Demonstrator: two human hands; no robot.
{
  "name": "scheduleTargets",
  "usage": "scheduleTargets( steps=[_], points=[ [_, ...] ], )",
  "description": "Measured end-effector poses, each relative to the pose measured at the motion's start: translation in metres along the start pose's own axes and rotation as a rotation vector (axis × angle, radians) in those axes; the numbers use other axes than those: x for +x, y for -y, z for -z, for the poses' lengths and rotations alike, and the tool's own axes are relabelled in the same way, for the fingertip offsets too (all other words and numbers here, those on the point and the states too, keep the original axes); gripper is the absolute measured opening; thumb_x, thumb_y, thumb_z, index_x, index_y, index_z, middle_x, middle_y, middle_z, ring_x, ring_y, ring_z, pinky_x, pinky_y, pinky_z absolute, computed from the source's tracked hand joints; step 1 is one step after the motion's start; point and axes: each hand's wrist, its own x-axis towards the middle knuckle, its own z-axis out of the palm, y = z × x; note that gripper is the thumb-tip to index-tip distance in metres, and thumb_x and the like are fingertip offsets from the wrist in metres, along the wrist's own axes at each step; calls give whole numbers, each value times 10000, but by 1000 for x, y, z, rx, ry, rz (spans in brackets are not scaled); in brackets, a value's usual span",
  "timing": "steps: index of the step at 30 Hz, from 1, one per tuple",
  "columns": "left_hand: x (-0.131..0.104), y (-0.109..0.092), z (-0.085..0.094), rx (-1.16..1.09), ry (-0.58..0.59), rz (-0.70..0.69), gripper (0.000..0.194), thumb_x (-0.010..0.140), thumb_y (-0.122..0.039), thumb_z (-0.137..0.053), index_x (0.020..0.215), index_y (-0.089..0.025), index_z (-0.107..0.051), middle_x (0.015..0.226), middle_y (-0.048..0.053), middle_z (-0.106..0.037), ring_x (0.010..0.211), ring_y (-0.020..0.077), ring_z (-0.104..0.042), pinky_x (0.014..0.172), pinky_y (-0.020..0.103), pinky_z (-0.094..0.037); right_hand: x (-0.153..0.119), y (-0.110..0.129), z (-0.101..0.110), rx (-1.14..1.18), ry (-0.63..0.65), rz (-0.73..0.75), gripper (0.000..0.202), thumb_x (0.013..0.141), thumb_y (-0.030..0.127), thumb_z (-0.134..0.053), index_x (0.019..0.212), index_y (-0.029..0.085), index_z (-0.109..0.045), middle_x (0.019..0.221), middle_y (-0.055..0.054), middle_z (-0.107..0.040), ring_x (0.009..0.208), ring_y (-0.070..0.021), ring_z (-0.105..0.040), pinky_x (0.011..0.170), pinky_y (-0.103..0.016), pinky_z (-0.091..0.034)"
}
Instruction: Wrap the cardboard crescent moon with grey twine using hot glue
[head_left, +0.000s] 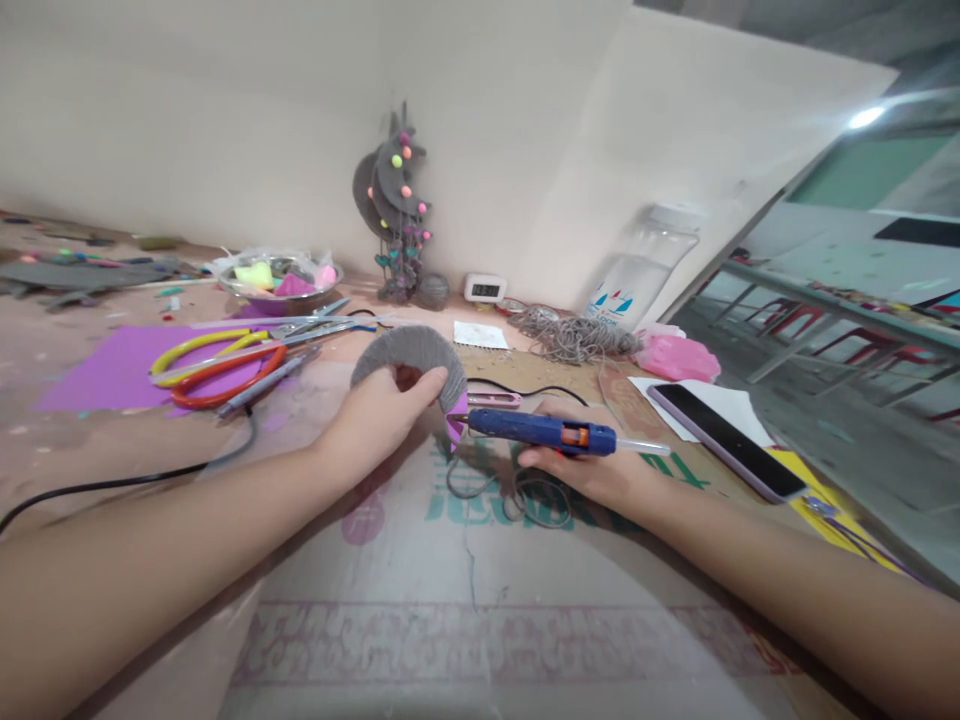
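Observation:
My left hand (390, 405) pinches a crescent wrapped in grey yarn (420, 350), with the thumb on its inner edge. At the crescent's lower right tip, a bare purple end (455, 425) shows. In my right hand (559, 465) is a blue glue gun (517, 427), pointing left, a clear glue stick (643, 447) jutting from its back. The gun's nozzle meets or nearly meets the purple end; I cannot tell which. Loose grey yarn (540, 505) coils on the table below the gun. A pink cutter (493, 399) lies behind the nozzle.
Scissors with yellow and red handles (225, 375) lie on a purple sheet (97, 375) at left, near a metal bowl (281, 295). Behind stand a decorated hanging moon (394, 200) and a small clock (484, 289). A yarn heap (577, 335), a bottle (641, 265) and a phone (724, 440) are on the right.

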Motion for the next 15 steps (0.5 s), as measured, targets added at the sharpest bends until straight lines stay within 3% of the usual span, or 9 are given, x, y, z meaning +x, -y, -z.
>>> scheduleTargets(
  steps=[4, 11, 15],
  points=[
    [2, 5, 0, 18, 25, -94, 349, 792, -472, -459, 750, -182, -650, 704, 30, -670, 714, 208, -599, 721, 296, -426, -1, -1, -1, -12, -4, 12, 275, 709, 415, -671, 634, 190, -533, 660, -2, -589, 623, -134, -537, 578, -240, -392],
    [3, 7, -1, 54, 30, -47, 400, 785, -511, -457, 819, -175, -672, 771, 56, -694, 758, 232, -616, 750, 330, -427, 0, 2, -1, -32, -9, -5, 296, 702, 440, -663, 615, 190, -532, 642, -4, -573, 615, -138, -529, 556, -243, -375],
    [2, 7, -1, 33, 42, -68, 403, 801, -496, -445, 832, -175, -686, 704, 42, -695, 672, 207, -614, 705, 299, -438, 0, 2, -1, -27, -3, -3, 282, 703, 422, -666, 621, 188, -533, 621, 2, -564, 585, -128, -512, 543, -238, -373]
  ],
)
